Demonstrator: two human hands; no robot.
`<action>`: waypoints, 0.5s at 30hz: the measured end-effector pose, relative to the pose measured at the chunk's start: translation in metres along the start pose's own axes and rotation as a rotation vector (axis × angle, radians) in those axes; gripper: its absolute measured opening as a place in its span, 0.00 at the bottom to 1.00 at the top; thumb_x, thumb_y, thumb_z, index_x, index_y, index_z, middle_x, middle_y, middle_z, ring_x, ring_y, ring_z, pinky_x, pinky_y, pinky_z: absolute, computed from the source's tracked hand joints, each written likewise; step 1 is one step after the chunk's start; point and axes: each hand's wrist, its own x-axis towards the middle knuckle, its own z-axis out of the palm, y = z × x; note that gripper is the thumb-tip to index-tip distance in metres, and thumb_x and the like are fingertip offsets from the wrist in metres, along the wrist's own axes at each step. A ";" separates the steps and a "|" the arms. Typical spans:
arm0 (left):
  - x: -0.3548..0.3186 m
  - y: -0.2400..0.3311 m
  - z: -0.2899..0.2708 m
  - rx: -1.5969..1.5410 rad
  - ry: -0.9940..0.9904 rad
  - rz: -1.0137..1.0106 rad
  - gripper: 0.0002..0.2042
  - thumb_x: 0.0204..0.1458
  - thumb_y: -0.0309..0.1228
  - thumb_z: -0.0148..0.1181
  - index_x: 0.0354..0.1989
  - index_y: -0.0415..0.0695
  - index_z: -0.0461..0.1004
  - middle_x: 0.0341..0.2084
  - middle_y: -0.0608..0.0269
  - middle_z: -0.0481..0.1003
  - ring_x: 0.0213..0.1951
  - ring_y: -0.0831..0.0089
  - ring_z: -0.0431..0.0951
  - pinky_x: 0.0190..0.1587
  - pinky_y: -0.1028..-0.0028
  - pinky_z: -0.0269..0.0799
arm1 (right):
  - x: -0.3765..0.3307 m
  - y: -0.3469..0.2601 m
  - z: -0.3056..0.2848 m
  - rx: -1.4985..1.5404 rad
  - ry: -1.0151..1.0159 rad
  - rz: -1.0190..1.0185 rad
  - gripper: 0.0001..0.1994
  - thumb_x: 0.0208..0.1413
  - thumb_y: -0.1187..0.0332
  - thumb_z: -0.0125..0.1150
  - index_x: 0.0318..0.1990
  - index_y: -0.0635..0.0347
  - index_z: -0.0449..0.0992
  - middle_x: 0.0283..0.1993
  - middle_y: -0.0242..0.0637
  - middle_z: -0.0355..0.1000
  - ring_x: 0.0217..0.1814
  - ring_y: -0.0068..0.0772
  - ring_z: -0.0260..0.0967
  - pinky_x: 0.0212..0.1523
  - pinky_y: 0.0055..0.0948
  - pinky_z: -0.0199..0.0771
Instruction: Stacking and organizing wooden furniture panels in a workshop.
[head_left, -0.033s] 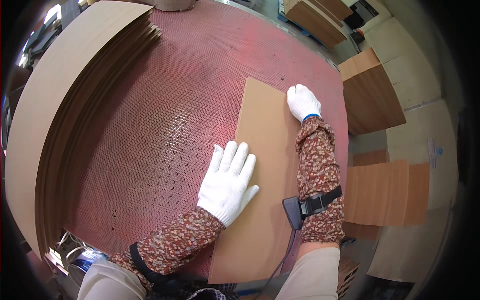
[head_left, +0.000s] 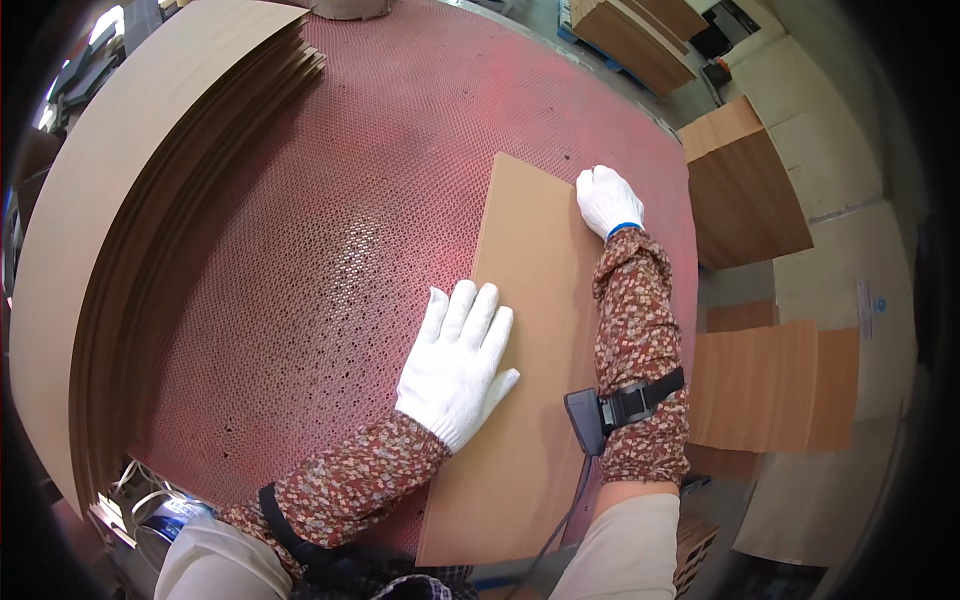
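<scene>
A long tan wood-fibre board (head_left: 535, 240) lies on the red mesh-patterned table surface (head_left: 400, 120), running away from me. My left hand (head_left: 455, 360), in a white knit glove, rests flat across the board's left edge with its fingers spread. At the far end of the board's right edge is my right hand (head_left: 608, 202), gloved the same way and closed. Whatever its fingers hold, if anything, is hidden from this view. Flowered sleeves cover both forearms, and a black strap with a grey device (head_left: 588, 420) sits on the right one.
A tall stack of long panels (head_left: 170, 110) stands along the table's left side. Beyond the right edge are several stacks of brown boards (head_left: 745, 190). A blue-labelled can (head_left: 175, 520) and white cords lie at the lower left. A cable hangs from the grey device.
</scene>
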 end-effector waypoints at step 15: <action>-0.020 0.011 0.001 0.033 0.057 0.030 0.33 0.56 0.44 0.68 0.66 0.38 0.67 0.69 0.43 0.64 0.73 0.44 0.59 0.77 0.45 0.49 | -0.239 -0.028 0.004 0.081 0.063 0.138 0.19 0.73 0.53 0.41 0.43 0.59 0.73 0.32 0.56 0.80 0.35 0.63 0.81 0.38 0.62 0.78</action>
